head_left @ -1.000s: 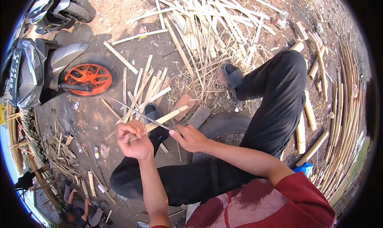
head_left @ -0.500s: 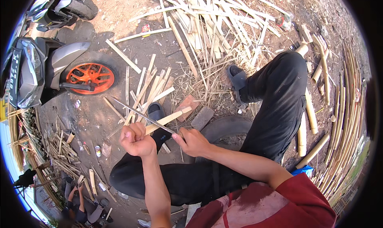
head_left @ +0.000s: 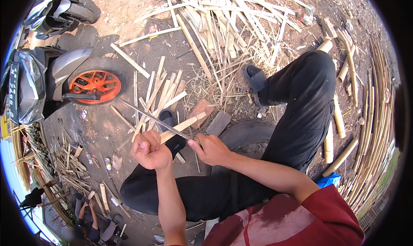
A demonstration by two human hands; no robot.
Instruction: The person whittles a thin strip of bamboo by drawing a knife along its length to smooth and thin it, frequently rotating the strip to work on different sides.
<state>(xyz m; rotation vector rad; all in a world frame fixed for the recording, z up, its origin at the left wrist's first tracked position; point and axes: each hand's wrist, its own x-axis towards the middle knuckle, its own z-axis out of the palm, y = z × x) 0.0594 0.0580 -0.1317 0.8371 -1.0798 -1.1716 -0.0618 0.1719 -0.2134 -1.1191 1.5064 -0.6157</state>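
Note:
My right hand is closed round the handle of a long thin-bladed knife. The blade points away to the far left and crosses over a pale bamboo strip. Fingers curled, my left hand grips the near end of that strip, whose far end reaches out to the right. From this angle I cannot tell whether the edge touches the bamboo. Beneath the strip is my left foot in a dark slide sandal.
Split bamboo strips lie heaped ahead, with shavings around them. A tyre and bricks sit between my legs. Bamboo poles line the right side. Motorbikes stand at left; another person sits at lower left.
The whole view has shifted and tilted slightly. Both hands keep their grips, and the knife stays across the bamboo strip with little visible movement.

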